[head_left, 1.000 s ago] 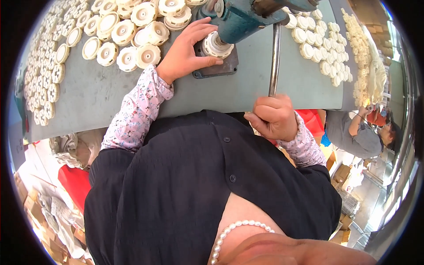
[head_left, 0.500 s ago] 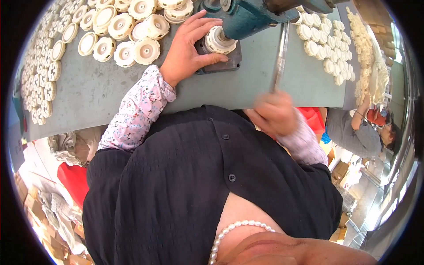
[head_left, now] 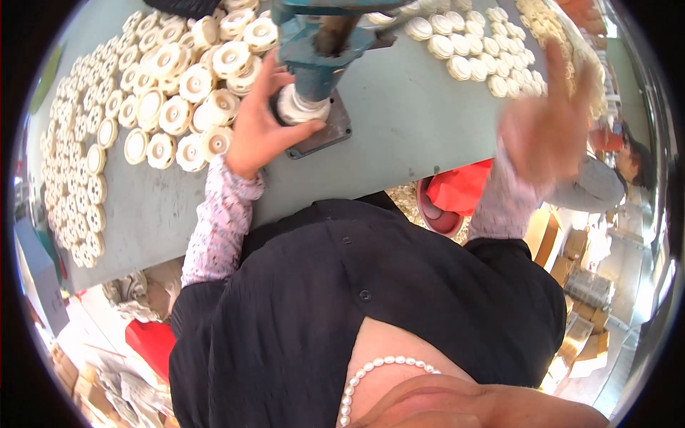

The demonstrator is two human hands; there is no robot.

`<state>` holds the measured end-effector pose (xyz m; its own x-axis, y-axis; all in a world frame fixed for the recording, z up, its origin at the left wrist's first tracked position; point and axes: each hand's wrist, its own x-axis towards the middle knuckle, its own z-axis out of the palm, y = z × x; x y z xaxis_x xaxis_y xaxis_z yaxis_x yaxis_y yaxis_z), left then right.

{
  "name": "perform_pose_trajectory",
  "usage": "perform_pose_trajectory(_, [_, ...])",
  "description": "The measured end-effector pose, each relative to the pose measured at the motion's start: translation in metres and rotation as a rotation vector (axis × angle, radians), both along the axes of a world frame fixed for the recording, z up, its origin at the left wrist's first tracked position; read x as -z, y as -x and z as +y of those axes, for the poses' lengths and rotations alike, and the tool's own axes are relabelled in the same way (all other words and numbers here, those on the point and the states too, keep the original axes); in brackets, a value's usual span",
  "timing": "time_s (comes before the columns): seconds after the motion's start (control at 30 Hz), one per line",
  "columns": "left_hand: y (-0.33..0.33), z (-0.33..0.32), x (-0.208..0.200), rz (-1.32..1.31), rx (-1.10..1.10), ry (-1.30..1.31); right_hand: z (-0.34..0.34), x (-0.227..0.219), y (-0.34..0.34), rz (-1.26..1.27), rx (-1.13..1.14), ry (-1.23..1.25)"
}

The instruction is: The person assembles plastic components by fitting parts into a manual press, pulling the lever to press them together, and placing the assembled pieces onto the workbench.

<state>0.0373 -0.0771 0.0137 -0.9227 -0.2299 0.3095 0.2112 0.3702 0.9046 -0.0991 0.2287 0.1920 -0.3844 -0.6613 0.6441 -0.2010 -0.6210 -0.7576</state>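
My left hand (head_left: 258, 132) curves around a round white plastic part (head_left: 294, 110), thumb on the near side and fingers on the far side. The part sits on the square dark base plate (head_left: 335, 132) of a teal hand press (head_left: 321, 68), whose ram comes down on its top. Off to the right, my right hand (head_left: 542, 132) is raised beyond the table's edge, smeared by motion. Its fingers stretch out apart and nothing shows in them.
Many round white plastic parts (head_left: 175, 114) cover the table's left side. Rows of smaller white caps (head_left: 471, 46) lie at the far right. A red bag (head_left: 460, 189) in a pink bucket (head_left: 437, 214) stands below the table's edge. Another person (head_left: 592, 184) is at the right.
My right hand has let go of the press's metal lever and moved up and right, fingers spreading. My left hand stays around the white part. The whole view has shifted.
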Motion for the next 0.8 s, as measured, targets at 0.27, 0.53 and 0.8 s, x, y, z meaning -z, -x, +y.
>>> perform_pose_trajectory(0.27, [-0.008, -0.007, -0.023, 0.194, -0.353, 0.585, 0.043, 0.215, 0.158, 1.232, 1.37, -1.165])
perform_pose_trajectory(0.53, [0.012, 0.039, 0.03, 0.065, -0.198, 0.366, 0.002, 0.2, 0.078, 0.266, 0.99, -0.892])
perform_pose_trajectory(0.8, [0.005, 0.027, 0.027, -0.03, -0.103, 0.129, -0.015, 0.177, 0.037, -0.1, 0.682, -0.8])
